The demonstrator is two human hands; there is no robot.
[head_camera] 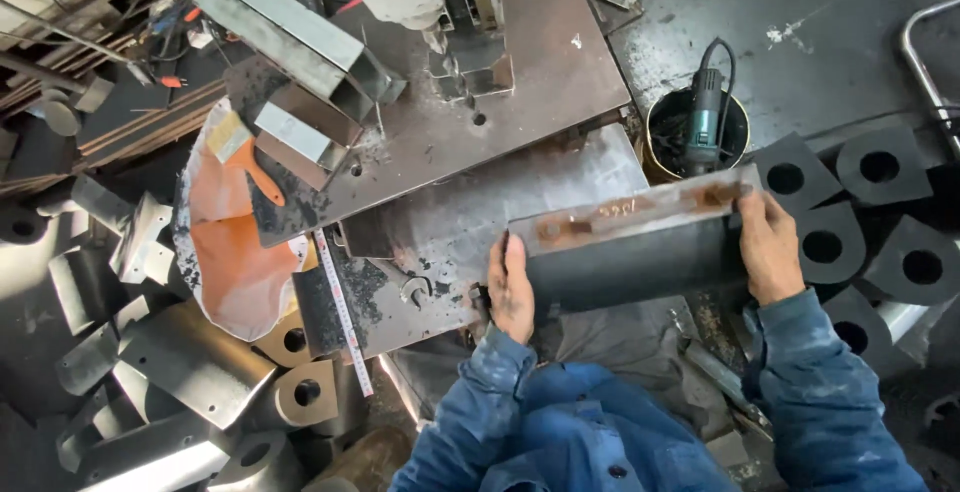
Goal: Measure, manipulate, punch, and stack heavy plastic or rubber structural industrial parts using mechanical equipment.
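Both hands, left hand [512, 287] and right hand [768, 244], gripped the dark, rust-edged bent steel plate [630, 247] by its ends, seemingly not yet set down on the grey steel worktop's [560, 72] near edge.

Angle grinder [705, 117] upright in a round bucket [660, 142], black holed plates [880, 167] heaped at right, measuring tape [343, 312] across the steel table [560, 72], square tubes [290, 32] upper left, curved offcuts [190, 362] lower left.
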